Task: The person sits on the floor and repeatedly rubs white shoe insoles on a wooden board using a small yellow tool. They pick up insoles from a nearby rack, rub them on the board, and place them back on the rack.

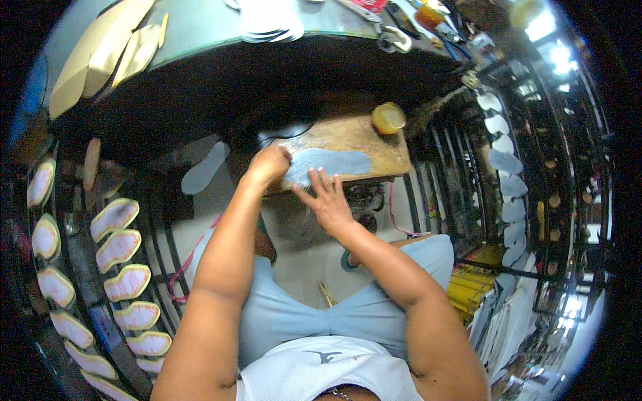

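A blue-grey shoe insole (341,162) lies flat on a worn wooden board (394,155) in front of me. My right hand (329,200) is open, fingers spread, with the fingertips pressing on the insole's near edge. At the insole's left end, my left hand (271,164) is closed, its fingers curled inward. Whatever is between those fingers, if anything, is too small and blurred to name. A round yellowish pot (388,118) stands at the board's far right corner. Behind my left hand, a dark shape with a pale shine lies on the board.
Another blue-grey insole (205,168) is left of the board. Racks of sole-shaped pieces (127,281) line the left; more grey insoles (506,162) hang in a row at right. A glass-topped table (200,30) spans the far side, holding white sheets (271,20), cardboard (93,60) and scissors (394,40).
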Tool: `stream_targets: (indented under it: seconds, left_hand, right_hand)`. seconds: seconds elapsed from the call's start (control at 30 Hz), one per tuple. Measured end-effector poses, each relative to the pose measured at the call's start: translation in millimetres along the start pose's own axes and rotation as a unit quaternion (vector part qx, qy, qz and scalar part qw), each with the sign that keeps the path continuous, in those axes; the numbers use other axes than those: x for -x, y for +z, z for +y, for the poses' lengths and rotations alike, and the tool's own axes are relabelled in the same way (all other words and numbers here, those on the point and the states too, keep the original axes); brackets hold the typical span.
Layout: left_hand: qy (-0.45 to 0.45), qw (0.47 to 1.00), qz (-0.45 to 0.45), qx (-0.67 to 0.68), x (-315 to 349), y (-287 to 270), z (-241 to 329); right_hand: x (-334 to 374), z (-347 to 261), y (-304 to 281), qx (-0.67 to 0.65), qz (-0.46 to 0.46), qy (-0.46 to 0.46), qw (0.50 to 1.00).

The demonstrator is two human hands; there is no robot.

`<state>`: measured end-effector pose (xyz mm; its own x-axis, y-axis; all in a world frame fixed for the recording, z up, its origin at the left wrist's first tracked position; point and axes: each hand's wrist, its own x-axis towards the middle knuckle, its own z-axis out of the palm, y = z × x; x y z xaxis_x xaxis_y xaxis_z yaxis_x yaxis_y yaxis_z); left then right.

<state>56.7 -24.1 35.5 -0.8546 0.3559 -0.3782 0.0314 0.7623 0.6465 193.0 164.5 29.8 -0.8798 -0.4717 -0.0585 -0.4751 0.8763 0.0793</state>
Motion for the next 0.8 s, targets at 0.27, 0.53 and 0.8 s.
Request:
stream_targets:
  seconds: [0.27, 0.53, 0.8]
  left_hand:
    - [0.017, 0.997, 0.066, -0.022, -10, 23, -26]
    - [0.014, 0.992, 0.115, -0.053, -12, 23, 0]
    - [0.039, 0.995, 0.084, -0.030, -15, 30, 15]
  right_hand:
    - [90, 89, -61, -0.141, -0.021, 0.106, 0.984]
    - [84, 146, -37, -0.284, -0.024, 0.288, 0.914]
    - [74, 149, -22, -0.265, 0.012, 0.240, 0.934]
